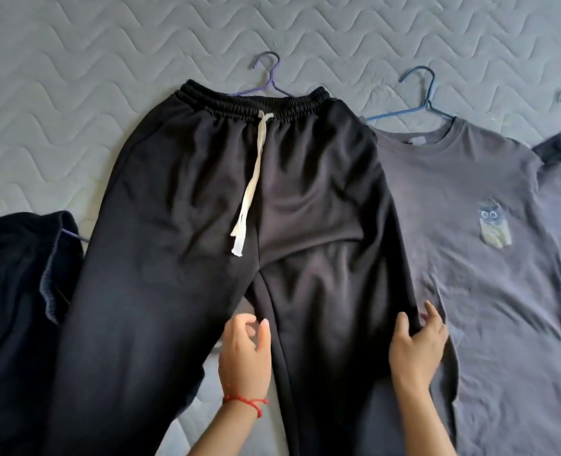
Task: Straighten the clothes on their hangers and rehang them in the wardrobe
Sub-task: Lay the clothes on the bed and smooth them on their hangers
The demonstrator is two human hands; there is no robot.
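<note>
While I work the black sweatpants (pixel 206 199), laid flat on the quilted mattress (pixel 75 77) with their waistband on the purple hanger (pixel 269 83), my left hand (pixel 244 353) pinches the inner seam of one leg and my right hand (pixel 417 343) grips its outer edge. Best pull both edges apart evenly. Just right of the sweatpants lies a grey T-shirt (pixel 470 258); no containers show.

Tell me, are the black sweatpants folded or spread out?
Spread out: the black sweatpants lie flat on the mattress, legs apart, waistband over the purple hanger.
</note>
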